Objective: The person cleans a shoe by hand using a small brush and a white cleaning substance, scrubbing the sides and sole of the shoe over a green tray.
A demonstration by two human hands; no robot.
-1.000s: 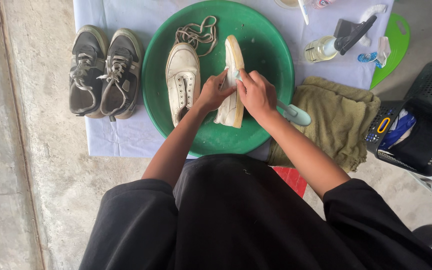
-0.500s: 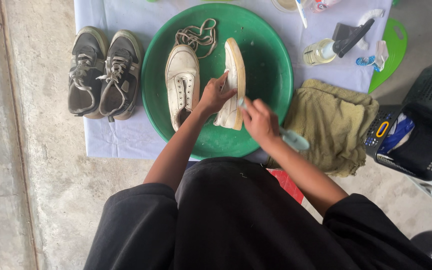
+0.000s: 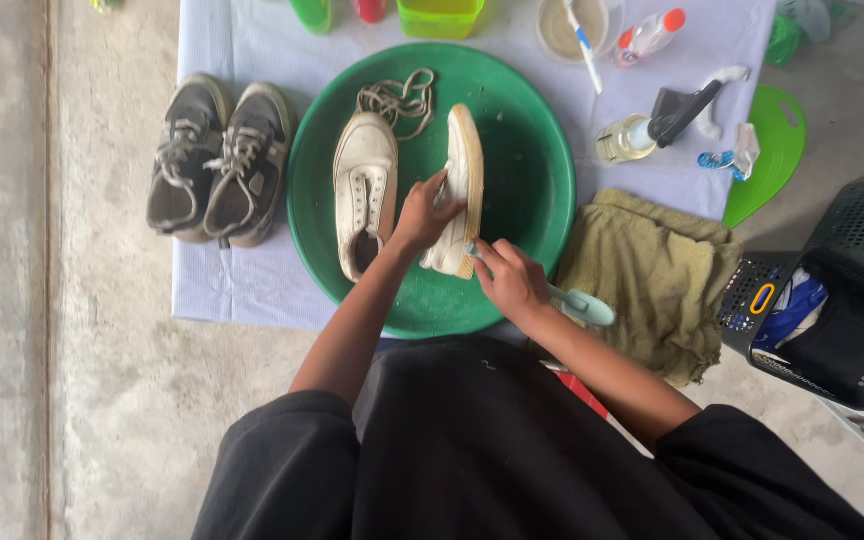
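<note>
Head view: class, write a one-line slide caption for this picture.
Left hand steadies a white shoe on edge in a green basin; right hand applies a teal-handled brush.

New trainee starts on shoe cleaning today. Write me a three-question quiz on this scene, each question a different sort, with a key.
1. True or false: the left hand holds the white shoe tipped on its side inside the green basin.
2. Which thing does the right hand grip?
A. the spray bottle
B. a light-blue-handled brush
C. the olive towel
3. Fill in: the loose laces lie in the basin beyond the toe of the ____ white shoe.

Key
1. true
2. B
3. flat-lying
</note>
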